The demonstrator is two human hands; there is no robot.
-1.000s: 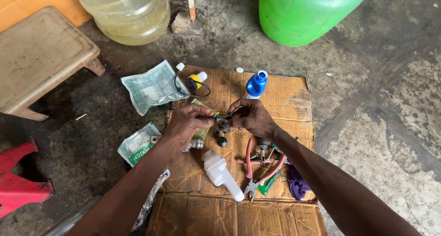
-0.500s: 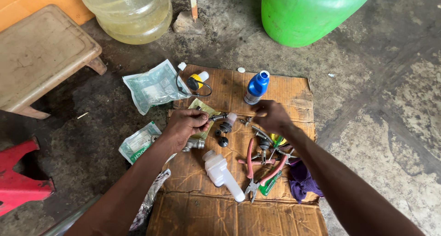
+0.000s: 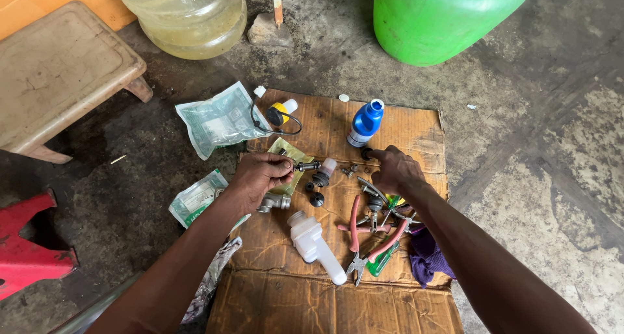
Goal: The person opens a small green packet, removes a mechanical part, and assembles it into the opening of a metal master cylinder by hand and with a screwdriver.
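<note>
While the left hand point(image 3: 259, 176) pinches a small dark metal fitting point(image 3: 305, 167) between thumb and fingers, the right hand point(image 3: 395, 169) presses its fingertips on a small dark part point(image 3: 366, 153) lying on the cardboard sheet point(image 3: 403, 129). Just beyond the right hand stands a blue bottle point(image 3: 364, 123); red-handled pliers point(image 3: 356, 230) lie below it.

Stained concrete floor point(image 3: 533, 145) with a worn wooden stool point(image 3: 62, 74) in daylight.
</note>
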